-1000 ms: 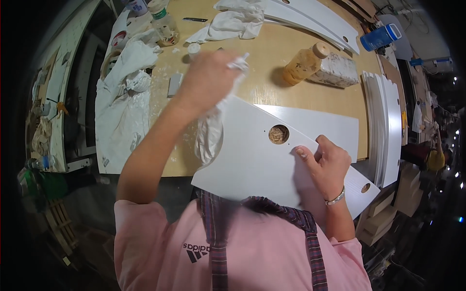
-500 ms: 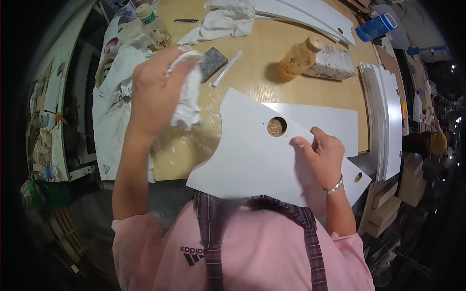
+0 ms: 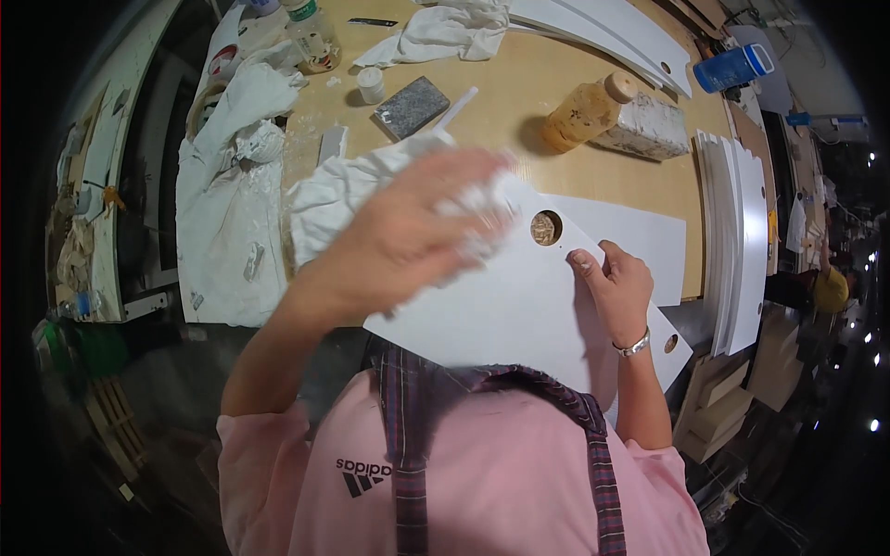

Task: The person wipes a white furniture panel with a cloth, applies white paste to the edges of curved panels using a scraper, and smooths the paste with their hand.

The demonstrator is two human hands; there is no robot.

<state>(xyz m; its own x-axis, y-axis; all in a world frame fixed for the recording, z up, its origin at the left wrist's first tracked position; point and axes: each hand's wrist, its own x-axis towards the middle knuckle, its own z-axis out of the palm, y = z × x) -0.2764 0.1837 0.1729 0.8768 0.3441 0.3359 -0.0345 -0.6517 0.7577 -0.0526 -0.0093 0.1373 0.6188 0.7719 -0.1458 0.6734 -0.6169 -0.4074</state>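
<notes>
My left hand (image 3: 403, 236) is smeared by motion, its fingers closed round a bunched white cloth (image 3: 338, 195) over the left part of a white panel (image 3: 491, 320). Part of the cloth trails off to the left of the wrist, and a wad of it shows at the fingertips. The panel has a curved cut-out side and two round holes. It overhangs the table's near edge, close to my body. With the thumb on top and the fingers round the far edge, my right hand (image 3: 616, 287) grips the panel on its right side.
Beyond the panel lie a grey sanding block (image 3: 413, 107), a small white cap (image 3: 370, 85) and an amber bottle (image 3: 589, 111) beside a wrapped block (image 3: 644, 128). Crumpled white sheeting (image 3: 232, 222) covers the table's left. White panels (image 3: 732, 232) stand at the right edge.
My left hand has swung right and down with the cloth, from beside the panel to over it. The sanding block and cap are now uncovered. My right hand keeps its grip.
</notes>
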